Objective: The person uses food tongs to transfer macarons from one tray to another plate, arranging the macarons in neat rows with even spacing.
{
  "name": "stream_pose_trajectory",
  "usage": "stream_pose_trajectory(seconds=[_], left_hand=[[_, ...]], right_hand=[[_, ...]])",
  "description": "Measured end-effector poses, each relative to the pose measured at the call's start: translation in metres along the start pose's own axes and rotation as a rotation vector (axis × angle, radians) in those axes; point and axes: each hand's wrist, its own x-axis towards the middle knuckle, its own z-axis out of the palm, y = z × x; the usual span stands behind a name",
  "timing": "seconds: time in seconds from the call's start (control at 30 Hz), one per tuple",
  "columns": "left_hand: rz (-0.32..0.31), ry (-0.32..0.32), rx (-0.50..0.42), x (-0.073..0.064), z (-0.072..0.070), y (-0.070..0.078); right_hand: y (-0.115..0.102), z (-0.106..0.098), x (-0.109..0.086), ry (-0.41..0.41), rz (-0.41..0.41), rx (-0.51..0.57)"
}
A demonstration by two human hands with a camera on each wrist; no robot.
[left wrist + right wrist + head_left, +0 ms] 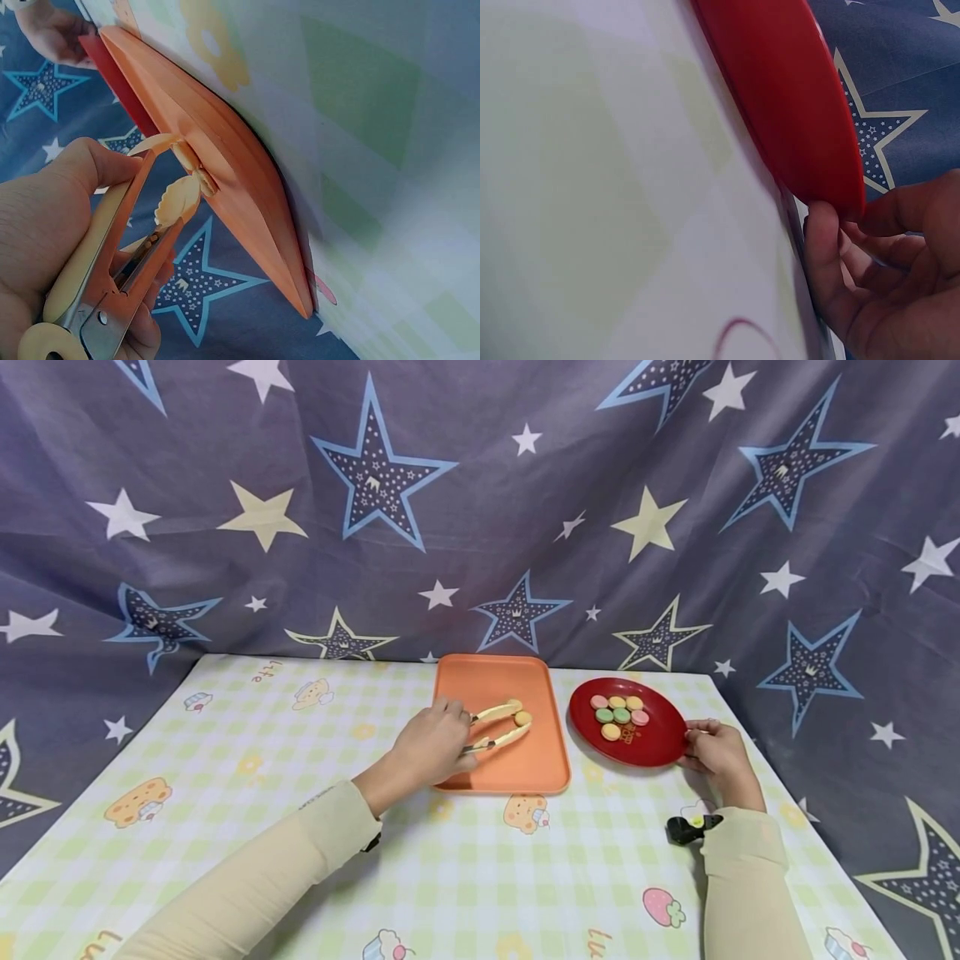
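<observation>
My left hand (435, 739) grips a pair of cream-tipped tongs (124, 247), their arms spread apart over the orange tray (495, 774). Near the tong tips, two small yellow macarons (522, 718) sit close together on the tray; in the left wrist view the tips overlap them. To the right is a red oval plate (660, 752) bearing several pink, yellow and green macarons (622, 716). At that plate's right end, my right hand (722, 760) pinches the rim between thumb and fingers, as the right wrist view also shows.
A checked tablecloth (450, 877) with printed bears, cakes and fruit covers the table. Behind it hangs a dark star-patterned curtain (465, 527), close to the tray's far edge. A black strap (686, 829) shows at the right wrist.
</observation>
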Motion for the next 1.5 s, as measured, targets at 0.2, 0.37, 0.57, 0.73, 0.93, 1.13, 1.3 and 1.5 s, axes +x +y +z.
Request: stream_pose_trajectory(seconds=[0.2,0.37,0.57,0.73,0.93,1.13,1.3,1.5], left_hand=[[0.005,-0.007,0.036,0.002,0.002,0.000],[-0.007,-0.008,0.021,0.006,0.004,0.001],[-0.038,-0.030,0.003,0.008,0.003,0.004],[-0.037,-0.016,0.027,0.009,0.004,0.006],[-0.026,-0.016,0.033,0.010,0.003,0.007],[0.008,-0.010,0.024,0.013,0.000,0.009],[0.023,0.001,-0.003,0.016,-0.007,0.012],[-0.012,-0.013,-0.029,0.023,-0.014,0.022]], right_hand=[[-0.001,0.000,0.000,0.011,0.006,-0.009],[-0.001,0.000,0.000,0.003,0.009,-0.005],[-0.002,0.001,0.000,0.010,0.014,0.001],[-0.002,0.002,0.001,0.019,0.008,-0.012],[-0.002,0.001,0.001,0.013,0.011,-0.011],[-0.002,0.000,0.001,-0.005,0.005,-0.004],[-0.002,0.000,0.000,-0.008,0.007,-0.001],[-0.002,0.002,-0.002,0.005,0.015,-0.004]])
